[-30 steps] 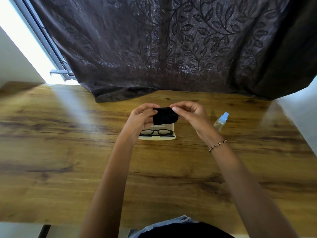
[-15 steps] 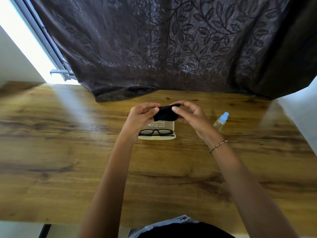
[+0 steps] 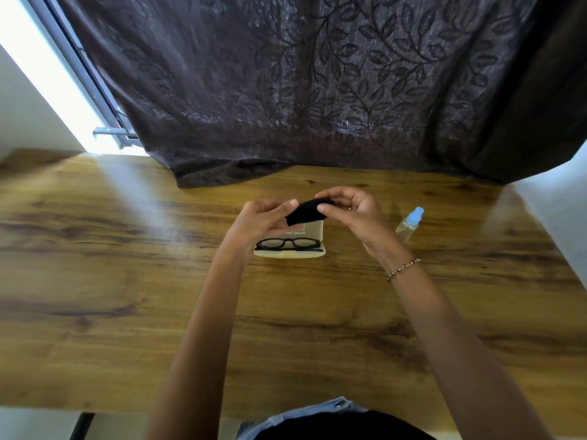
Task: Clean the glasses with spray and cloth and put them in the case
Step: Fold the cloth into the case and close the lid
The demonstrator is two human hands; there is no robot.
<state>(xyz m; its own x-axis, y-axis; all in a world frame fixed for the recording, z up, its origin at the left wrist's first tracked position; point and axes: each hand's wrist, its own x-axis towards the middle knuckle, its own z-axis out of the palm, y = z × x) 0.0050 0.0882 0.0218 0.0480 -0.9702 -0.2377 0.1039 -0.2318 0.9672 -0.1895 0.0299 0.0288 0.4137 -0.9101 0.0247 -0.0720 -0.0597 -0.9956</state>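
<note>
Black-framed glasses (image 3: 288, 243) lie folded in the open cream case (image 3: 289, 253) on the wooden table. Its raised lid (image 3: 313, 228) stands behind them. Just above the lid I hold a small black cloth (image 3: 303, 211), folded into a narrow strip. My left hand (image 3: 262, 217) pinches its left end and my right hand (image 3: 351, 209) pinches its right end. A small clear spray bottle (image 3: 409, 224) with a light blue cap stands on the table to the right of my right hand.
The wooden table (image 3: 127, 281) stretches wide to both sides and toward me. A dark leaf-patterned curtain (image 3: 301, 90) hangs behind, its hem resting on the far table edge. A bright window (image 3: 47, 74) is at the far left.
The cloth has been folded from a wider square into a narrow strip between both hands. The hands stayed above the case lid; glasses, case and bottle have not moved.
</note>
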